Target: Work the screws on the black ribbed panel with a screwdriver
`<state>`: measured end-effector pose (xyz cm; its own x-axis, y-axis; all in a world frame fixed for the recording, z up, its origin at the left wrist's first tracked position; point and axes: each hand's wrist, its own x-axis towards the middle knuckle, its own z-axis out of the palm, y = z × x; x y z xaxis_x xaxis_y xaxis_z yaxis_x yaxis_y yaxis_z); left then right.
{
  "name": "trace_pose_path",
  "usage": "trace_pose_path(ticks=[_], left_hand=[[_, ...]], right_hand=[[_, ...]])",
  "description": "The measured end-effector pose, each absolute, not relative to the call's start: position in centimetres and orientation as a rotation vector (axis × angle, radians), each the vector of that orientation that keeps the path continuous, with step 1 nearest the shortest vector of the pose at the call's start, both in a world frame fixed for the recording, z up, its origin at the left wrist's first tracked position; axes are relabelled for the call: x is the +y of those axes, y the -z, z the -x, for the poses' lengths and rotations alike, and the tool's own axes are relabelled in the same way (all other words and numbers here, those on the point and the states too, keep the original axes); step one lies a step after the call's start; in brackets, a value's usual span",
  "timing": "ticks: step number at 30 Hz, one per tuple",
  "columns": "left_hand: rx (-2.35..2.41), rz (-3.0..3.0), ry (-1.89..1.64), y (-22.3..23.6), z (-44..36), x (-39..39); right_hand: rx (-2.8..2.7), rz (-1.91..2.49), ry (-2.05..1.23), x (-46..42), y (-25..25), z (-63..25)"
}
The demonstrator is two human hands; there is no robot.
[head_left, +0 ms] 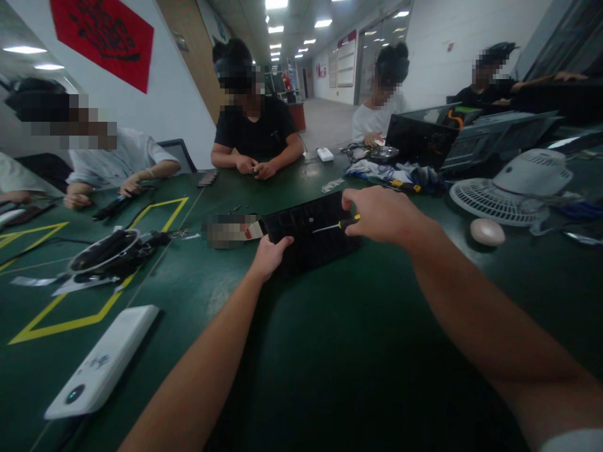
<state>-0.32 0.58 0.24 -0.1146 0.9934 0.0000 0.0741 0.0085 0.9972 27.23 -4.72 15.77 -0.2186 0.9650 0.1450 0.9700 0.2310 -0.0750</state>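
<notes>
A flat black rectangular panel [306,254] is held tilted just above the green table, its ribbed face towards me. My left hand [269,256] grips its left end, with the thumb lying on the near face. In my right hand [384,213] is a small screwdriver [332,226] with a yellow and black handle. Its thin metal shaft points left across the panel, near a small round light spot. Whether the tip touches the panel, I cannot tell. The right fingers are close to the panel's upper right corner.
A white power bank-like device [103,364] lies front left. Black cables and a clear ring [106,251] sit on yellow tape. On the right are a white fan [513,188], a pale computer mouse [487,232] and an opened computer case [424,141]. Several people sit around the table [377,351].
</notes>
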Motion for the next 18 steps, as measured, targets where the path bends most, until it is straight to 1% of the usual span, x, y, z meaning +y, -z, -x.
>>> trace_pose_path(ticks=[4,9,13,18], left_hand=[[1.354,-1.195,-1.249,-0.4,0.2,0.4],[1.354,-1.215,-1.248,-0.7,0.1,0.3],[1.352,-1.198,-1.238,-0.6,0.1,0.3],[1.347,-1.204,-1.264,-0.5,0.1,0.4]], right_hand=[[-2.295,1.771,0.110,-4.7,-16.2,-28.1],[-2.161,1.795,0.162,-4.5,-16.8,-29.0],[-2.175,1.806,0.151,-4.3,-16.8,-28.9],[-2.199,1.758,0.219,-4.3,-16.5,-28.3]])
